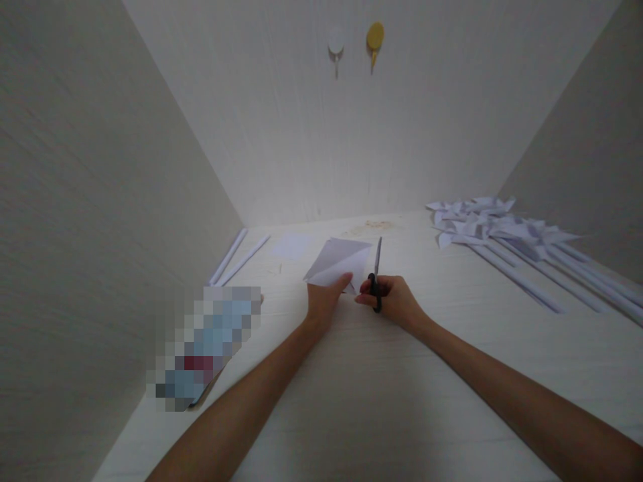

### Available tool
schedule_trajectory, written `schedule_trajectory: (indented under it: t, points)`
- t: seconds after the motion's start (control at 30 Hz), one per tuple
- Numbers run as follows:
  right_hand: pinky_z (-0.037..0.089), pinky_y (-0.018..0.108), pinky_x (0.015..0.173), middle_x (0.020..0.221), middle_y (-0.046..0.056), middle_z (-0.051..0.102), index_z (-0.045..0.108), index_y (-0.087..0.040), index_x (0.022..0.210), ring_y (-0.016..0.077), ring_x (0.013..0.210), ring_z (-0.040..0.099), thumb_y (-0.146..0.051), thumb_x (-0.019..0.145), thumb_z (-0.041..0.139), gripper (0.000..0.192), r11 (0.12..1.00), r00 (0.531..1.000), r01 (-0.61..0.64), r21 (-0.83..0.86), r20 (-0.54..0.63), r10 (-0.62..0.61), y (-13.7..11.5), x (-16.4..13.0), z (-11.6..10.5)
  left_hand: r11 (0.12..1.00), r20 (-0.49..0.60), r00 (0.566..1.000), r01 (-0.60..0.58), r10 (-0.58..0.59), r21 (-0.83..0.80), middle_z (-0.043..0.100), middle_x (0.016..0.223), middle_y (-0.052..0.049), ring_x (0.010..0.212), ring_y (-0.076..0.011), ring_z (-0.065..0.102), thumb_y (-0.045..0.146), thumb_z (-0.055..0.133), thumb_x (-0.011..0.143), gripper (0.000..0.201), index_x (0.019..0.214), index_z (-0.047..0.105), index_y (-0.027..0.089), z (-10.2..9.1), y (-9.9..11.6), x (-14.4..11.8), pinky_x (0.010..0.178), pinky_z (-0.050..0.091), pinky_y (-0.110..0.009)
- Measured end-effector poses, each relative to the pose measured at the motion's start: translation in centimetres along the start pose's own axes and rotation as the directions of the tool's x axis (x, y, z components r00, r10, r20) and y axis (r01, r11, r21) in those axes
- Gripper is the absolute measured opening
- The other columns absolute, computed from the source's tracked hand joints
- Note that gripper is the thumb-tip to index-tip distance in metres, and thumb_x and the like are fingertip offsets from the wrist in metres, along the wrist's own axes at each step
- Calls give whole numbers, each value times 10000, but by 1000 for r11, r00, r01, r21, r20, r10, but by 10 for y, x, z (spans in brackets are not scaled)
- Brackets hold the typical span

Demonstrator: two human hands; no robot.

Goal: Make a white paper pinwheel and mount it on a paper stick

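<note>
Nearest, 2 bare forearms reach out over the pale table [351,415], and a blurred-out flat object [205,345] lies at its near left edge. Further on, the left hand [324,298] pinches the near corner of a folded white paper [337,262], lifted slightly off the table. Just right of it, the right hand [394,298] grips black-handled scissors [376,278], blades together and pointing away beside the paper. Farther left lie 2 rolled paper sticks [236,258]; far right, a heap of white paper pinwheels [502,231]. On the back wall hang 2 hooks [374,37]
</note>
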State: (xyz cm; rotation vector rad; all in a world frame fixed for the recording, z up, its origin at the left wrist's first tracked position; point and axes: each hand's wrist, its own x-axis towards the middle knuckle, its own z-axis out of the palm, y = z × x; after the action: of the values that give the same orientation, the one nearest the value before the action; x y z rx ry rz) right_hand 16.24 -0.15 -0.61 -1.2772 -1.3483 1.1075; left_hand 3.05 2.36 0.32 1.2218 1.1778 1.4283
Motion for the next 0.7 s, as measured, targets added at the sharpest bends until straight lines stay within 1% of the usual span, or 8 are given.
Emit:
schedule_trajectory:
  t: [0.23, 0.43, 0.7]
  points:
    - [328, 213, 439, 509, -36, 535, 566, -142, 598, 74, 455, 441, -297, 506, 715, 234, 1000, 1000, 18, 18, 17, -19, 3, 3, 1, 1000, -24, 1000, 5, -5, 17, 653, 845, -59, 863, -209, 585, 193, 679, 541, 288, 819, 611, 174, 2, 3, -2, 824, 421, -352]
    - [340, 215, 447, 558, 16, 605, 562, -136, 591, 88, 473, 472, -353, 584, 657, 237, 999, 997, 48, -7, 57, -47, 4, 2, -1, 999, 42, 999, -32, 32, -16, 662, 807, -49, 861, -206, 587, 197, 672, 553, 259, 807, 624, 185, 2, 1, -2, 818, 426, -351]
    - [310, 205, 423, 531, 18, 591, 570, -127, 580, 74, 439, 426, -363, 630, 620, 246, 995, 994, 83, -63, 71, -78, 4, 2, -2, 999, 53, 998, -19, 20, -26, 662, 783, -35, 816, -195, 594, 189, 677, 544, 234, 774, 634, 195, 2, 0, -3, 772, 444, -336]
